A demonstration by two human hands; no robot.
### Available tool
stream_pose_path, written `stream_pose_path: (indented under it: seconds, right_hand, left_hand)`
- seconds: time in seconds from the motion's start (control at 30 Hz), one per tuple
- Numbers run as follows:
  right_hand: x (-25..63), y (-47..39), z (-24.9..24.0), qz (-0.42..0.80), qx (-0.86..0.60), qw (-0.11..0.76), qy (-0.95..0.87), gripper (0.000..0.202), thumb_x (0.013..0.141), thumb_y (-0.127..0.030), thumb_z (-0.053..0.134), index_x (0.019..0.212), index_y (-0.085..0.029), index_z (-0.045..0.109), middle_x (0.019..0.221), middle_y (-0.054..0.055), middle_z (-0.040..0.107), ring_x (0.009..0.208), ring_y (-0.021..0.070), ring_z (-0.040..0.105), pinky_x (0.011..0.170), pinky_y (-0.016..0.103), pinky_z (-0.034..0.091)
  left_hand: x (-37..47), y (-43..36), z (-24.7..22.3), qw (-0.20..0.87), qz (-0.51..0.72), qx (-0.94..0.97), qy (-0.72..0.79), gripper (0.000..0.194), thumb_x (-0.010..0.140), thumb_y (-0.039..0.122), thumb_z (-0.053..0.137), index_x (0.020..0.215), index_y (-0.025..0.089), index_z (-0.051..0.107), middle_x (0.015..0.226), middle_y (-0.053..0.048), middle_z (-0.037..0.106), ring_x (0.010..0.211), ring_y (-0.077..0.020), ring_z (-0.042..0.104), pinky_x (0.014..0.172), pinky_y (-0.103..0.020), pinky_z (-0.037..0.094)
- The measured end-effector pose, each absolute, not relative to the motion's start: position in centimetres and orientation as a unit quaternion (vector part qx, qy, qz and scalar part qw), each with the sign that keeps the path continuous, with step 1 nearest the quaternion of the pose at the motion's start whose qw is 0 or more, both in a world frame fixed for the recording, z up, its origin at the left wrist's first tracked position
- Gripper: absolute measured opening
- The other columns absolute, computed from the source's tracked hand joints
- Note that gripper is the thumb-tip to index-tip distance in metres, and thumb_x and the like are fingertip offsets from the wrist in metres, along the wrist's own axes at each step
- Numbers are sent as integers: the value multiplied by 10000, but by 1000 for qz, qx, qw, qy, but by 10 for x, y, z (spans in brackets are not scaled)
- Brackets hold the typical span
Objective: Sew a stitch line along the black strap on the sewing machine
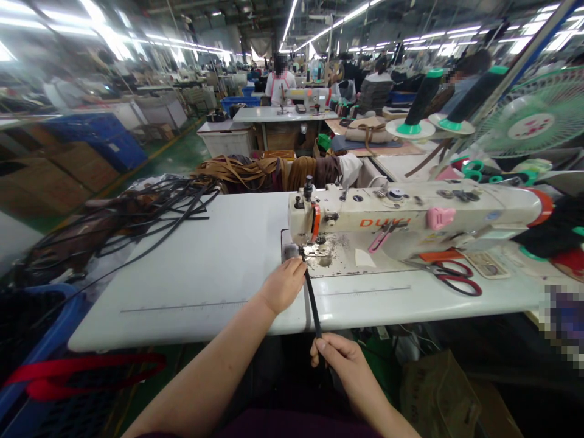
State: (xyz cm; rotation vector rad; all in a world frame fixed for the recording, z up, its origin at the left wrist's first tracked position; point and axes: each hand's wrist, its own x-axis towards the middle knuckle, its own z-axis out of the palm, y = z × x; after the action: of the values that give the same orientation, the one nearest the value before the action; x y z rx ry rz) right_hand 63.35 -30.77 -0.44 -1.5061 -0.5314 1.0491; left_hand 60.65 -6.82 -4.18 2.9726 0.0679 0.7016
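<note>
A narrow black strap (312,297) runs from under the presser foot of the sewing machine (365,210) down over the table's front edge. My left hand (283,286) lies on the table just before the needle plate (317,249), its fingers drawn together at the strap's upper part. Below the table edge, my right hand (340,359) pinches the lower part of the strap between thumb and fingers. Between the two hands the strap looks taut. The left fingertips partly hide the strap near the presser foot.
Red-handled scissors (456,277) lie right of the machine. Loose black straps (168,222) hang over the table's left side, above a blue basket (55,316). Brown straps (255,173) are piled behind the white table (196,261). Thread cones (422,100) and a fan (538,118) stand at right.
</note>
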Motion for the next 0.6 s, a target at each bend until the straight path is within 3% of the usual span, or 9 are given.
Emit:
stream_pose_path:
  seconds: [0.4, 0.6]
  right_hand:
    - [635, -308, -6, 392, -660, 563, -307, 386, 875, -553, 730, 727, -198, 706, 769, 20, 598, 755, 194, 541, 719, 301, 422]
    - [636, -302, -9, 398, -655, 590, -256, 336, 886, -537, 712, 878, -205, 768, 892, 58, 721, 864, 227, 616, 811, 323, 464]
  left_hand:
    - [604, -67, -41, 10, 249, 968, -4, 176, 1028, 165, 469, 1111, 135, 621, 1184, -157, 680, 1175, -262, 668, 1079, -420, 553]
    - [604, -69, -41, 33, 242, 970, 0, 202, 1030, 147, 442, 1128, 144, 619, 1185, -143, 685, 1198, -254, 657, 1092, -420, 544]
